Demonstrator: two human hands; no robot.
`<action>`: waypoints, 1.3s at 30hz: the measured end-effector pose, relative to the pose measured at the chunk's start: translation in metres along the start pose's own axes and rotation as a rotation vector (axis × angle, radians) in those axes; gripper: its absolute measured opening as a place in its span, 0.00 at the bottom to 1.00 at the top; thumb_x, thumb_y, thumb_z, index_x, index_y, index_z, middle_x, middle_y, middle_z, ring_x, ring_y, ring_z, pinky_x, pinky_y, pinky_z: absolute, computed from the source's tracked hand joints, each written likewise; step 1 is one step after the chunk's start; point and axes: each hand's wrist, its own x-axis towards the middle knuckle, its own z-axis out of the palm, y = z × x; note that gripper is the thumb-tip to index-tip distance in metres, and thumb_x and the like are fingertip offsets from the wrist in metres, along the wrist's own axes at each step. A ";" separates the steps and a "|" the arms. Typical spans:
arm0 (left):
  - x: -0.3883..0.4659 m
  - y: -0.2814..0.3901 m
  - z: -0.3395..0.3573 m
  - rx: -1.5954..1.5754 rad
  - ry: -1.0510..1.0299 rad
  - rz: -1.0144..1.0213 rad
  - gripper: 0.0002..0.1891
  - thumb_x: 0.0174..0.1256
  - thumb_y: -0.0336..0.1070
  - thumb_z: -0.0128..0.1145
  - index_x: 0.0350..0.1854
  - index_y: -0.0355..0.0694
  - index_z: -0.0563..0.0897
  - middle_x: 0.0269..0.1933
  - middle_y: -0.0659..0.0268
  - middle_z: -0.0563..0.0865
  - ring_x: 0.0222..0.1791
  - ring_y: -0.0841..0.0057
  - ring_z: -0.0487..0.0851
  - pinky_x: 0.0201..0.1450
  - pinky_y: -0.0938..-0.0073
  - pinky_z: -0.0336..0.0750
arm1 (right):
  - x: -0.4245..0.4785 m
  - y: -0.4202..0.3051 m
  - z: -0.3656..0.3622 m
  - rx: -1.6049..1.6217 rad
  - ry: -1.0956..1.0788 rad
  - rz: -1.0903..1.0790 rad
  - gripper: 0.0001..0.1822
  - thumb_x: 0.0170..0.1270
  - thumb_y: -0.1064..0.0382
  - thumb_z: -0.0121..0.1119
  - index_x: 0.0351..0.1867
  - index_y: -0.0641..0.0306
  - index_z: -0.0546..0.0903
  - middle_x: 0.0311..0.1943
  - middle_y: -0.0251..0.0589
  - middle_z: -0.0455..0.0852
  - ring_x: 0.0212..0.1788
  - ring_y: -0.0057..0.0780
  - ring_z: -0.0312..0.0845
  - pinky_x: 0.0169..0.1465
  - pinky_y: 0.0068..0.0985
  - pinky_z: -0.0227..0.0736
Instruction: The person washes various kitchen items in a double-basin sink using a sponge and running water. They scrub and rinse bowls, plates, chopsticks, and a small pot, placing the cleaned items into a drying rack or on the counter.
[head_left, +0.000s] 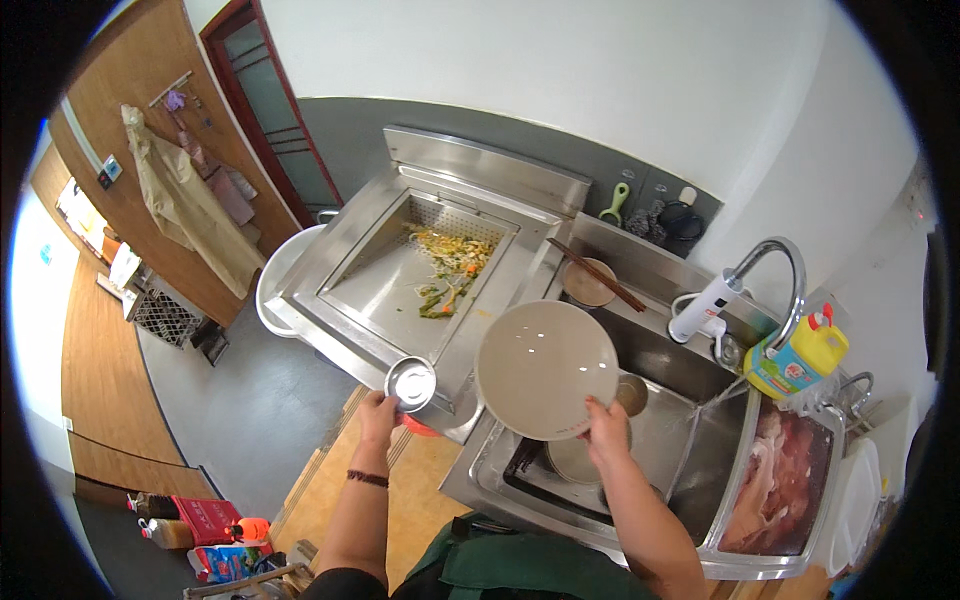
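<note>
My left hand (379, 417) grips the rim of a small stainless steel bowl (411, 382) over the front corner of a steel counter. In my right hand (606, 429) is a large cream bowl (547, 367), held by its lower right rim above the left edge of the sink (667, 420). Food scraps (454, 262) lie in a recessed steel basin (375, 277) with a perforated back part, beyond both hands. Partly hidden under the large bowl, other dishes sit in the sink. A pair of brown chopsticks (596, 274) rests across a small bowl (589, 283) on the sink's back ledge.
Water runs from a curved faucet (787, 285) with a white filter. Beside it stands a yellow detergent jug (799, 356). Raw meat (776, 472) fills the right-hand basin. A white bucket (281, 277) stands left of the counter. Bottles and bags (202, 525) are on the floor at lower left.
</note>
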 end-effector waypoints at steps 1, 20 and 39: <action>-0.009 0.007 -0.015 -0.070 0.046 -0.024 0.05 0.51 0.27 0.50 0.21 0.31 0.76 0.17 0.67 0.75 0.13 0.83 0.71 0.13 0.85 0.65 | 0.006 0.006 0.019 0.013 -0.054 -0.005 0.12 0.58 0.63 0.49 0.40 0.69 0.70 0.29 0.42 0.77 0.23 0.27 0.73 0.18 0.23 0.63; 0.027 -0.012 -0.011 0.013 0.111 -0.044 0.08 0.51 0.26 0.52 0.30 0.25 0.73 0.21 0.58 0.77 0.14 0.75 0.77 0.15 0.77 0.75 | 0.025 0.045 0.070 -0.078 -0.173 0.190 0.14 0.55 0.59 0.52 0.39 0.65 0.71 0.33 0.41 0.77 0.30 0.29 0.76 0.25 0.26 0.72; -0.014 -0.001 -0.015 -0.045 0.247 0.215 0.12 0.55 0.30 0.50 0.41 0.35 0.67 0.19 0.70 0.69 0.14 0.87 0.65 0.13 0.87 0.60 | 0.041 0.136 -0.127 -0.624 0.502 0.181 0.21 0.48 0.56 0.59 0.36 0.73 0.74 0.30 0.52 0.79 0.32 0.42 0.76 0.34 0.32 0.70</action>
